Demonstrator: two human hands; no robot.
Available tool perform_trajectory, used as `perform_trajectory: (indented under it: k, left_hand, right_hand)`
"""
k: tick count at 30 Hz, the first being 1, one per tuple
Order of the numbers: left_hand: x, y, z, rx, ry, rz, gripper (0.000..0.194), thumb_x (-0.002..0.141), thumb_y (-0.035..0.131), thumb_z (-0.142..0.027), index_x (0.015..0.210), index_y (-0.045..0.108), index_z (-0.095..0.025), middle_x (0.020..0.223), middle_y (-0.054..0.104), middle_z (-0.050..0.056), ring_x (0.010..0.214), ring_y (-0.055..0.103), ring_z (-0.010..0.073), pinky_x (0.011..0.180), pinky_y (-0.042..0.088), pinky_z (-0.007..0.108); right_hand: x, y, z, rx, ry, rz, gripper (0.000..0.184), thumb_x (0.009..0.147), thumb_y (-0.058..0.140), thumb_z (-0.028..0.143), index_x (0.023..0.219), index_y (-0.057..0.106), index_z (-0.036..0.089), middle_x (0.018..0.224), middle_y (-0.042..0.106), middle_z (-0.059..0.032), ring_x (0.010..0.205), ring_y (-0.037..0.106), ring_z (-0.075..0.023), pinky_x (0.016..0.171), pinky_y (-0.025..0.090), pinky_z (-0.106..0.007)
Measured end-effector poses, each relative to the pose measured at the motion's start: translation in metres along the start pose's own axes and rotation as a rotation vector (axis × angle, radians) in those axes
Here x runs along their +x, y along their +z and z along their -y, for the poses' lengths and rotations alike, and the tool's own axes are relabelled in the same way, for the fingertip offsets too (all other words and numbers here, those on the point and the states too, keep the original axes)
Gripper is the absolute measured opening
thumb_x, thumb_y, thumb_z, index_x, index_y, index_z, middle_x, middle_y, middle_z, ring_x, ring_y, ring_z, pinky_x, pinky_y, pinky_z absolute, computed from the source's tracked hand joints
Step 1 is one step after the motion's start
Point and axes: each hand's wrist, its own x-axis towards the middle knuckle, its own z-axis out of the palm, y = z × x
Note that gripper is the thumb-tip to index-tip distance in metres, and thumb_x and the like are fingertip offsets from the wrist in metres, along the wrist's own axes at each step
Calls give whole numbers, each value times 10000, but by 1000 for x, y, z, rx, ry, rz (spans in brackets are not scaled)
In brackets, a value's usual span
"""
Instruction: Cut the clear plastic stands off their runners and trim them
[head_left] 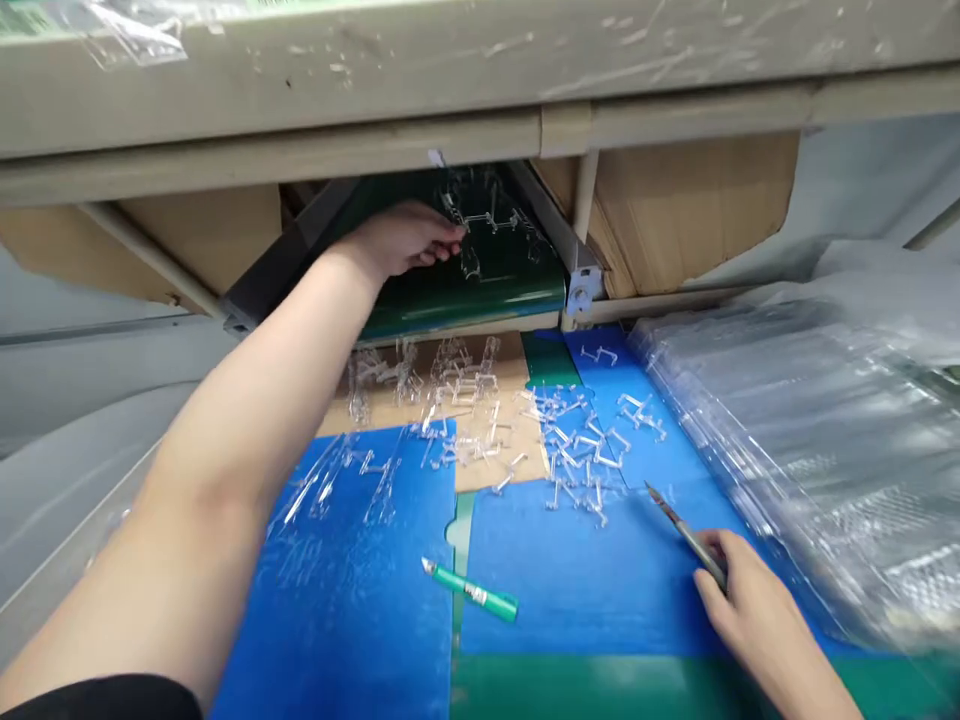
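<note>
At the back, my left hand reaches over the dark green belt under the beam. Its fingers are pinched on a clear plastic sprue frame with thin branches. My right hand grips a slim pointed tool with a dark tip and a grey-green handle, low over the blue mat. Loose clear plastic parts lie scattered ahead of the tool's tip. More clear sprue frames rest on brown cardboard. A green craft knife lies between my hands.
A long beam crosses above the work surface, with metal side rails flanking the belt. Clear plastic trays are stacked at the right. Cardboard sheets stand behind, and clear plastic film is at the left.
</note>
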Motion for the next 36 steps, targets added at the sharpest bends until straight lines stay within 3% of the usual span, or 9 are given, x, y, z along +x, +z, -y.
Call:
perform_trajectory:
  k: [2, 4, 7, 9, 12, 15, 19, 26, 36]
  left_hand:
    - [-78, 9, 3, -24, -69, 65, 245, 1055, 666, -60, 810, 653, -49, 697, 649, -10, 578, 557, 10, 623, 371, 121]
    - [-163, 28, 12, -61, -107, 117, 216, 1005, 768, -155, 829, 672, -77, 690, 681, 0, 582, 624, 58, 602, 448, 147]
    - [-276, 74, 37, -224, -224, 197, 376, 912, 894, -418, 835, 673, -125, 671, 704, 16, 512, 637, 110, 537, 493, 208]
    - [-330, 109, 54, -401, -319, 208, 426, 890, 908, -495, 860, 671, -143, 676, 707, 9, 501, 641, 114, 539, 501, 218]
    - [-380, 149, 71, -501, -391, 176, 400, 898, 912, -475, 880, 682, -148, 687, 711, 2, 519, 653, 108, 574, 508, 217]
    - [-405, 173, 79, -502, -435, 198, 354, 908, 913, -426, 888, 694, -147, 696, 709, -3, 541, 660, 104, 614, 523, 218]
    - [-420, 188, 81, -551, -461, 271, 390, 922, 895, -468, 870, 671, -152, 704, 697, -8, 524, 637, 97, 590, 515, 219]
    - [-431, 194, 71, -558, -461, 352, 334, 977, 854, -418, 878, 671, -157, 720, 702, -8, 553, 639, 91, 615, 506, 217]
    - [-429, 199, 67, -608, -473, 376, 355, 992, 840, -428, 862, 654, -154, 720, 701, -5, 542, 621, 82, 597, 471, 209]
  right_hand:
    - [-36, 2, 16, 374, 12, 150, 430, 955, 560, 602, 1144, 667, 230, 1046, 736, -127, 1000, 726, -346, 902, 578, -440]
    - [-78, 7, 36, 662, 26, 398, 509, 993, 571, 701, 1191, 651, 240, 1035, 718, -96, 949, 701, -304, 851, 570, -396]
    - [-131, 13, 66, 765, -23, 743, 497, 1037, 580, 716, 1222, 637, 258, 1116, 688, -81, 1024, 650, -284, 962, 528, -405]
    - [-150, 14, 78, 705, -48, 856, 427, 1081, 557, 670, 1240, 623, 280, 1173, 663, -66, 1117, 609, -283, 1065, 463, -426]
    - [-158, 16, 80, 654, -39, 923, 314, 1132, 521, 573, 1276, 579, 301, 1190, 624, -38, 1127, 584, -258, 1069, 426, -420]
    - [-159, 18, 71, 624, -22, 952, 239, 1142, 531, 501, 1273, 565, 304, 1161, 604, -17, 1095, 579, -234, 1032, 422, -398]
    - [-164, 15, 59, 581, -5, 948, 202, 1145, 531, 473, 1248, 556, 302, 1158, 614, -7, 1102, 592, -232, 1021, 416, -400]
    - [-172, 8, 55, 583, 27, 964, 224, 1145, 526, 507, 1245, 555, 310, 1193, 637, -5, 1130, 611, -243, 1024, 436, -419]
    - [-173, 6, 50, 577, 11, 942, 184, 1150, 521, 448, 1239, 559, 291, 1208, 658, -15, 1141, 633, -240, 1047, 447, -426]
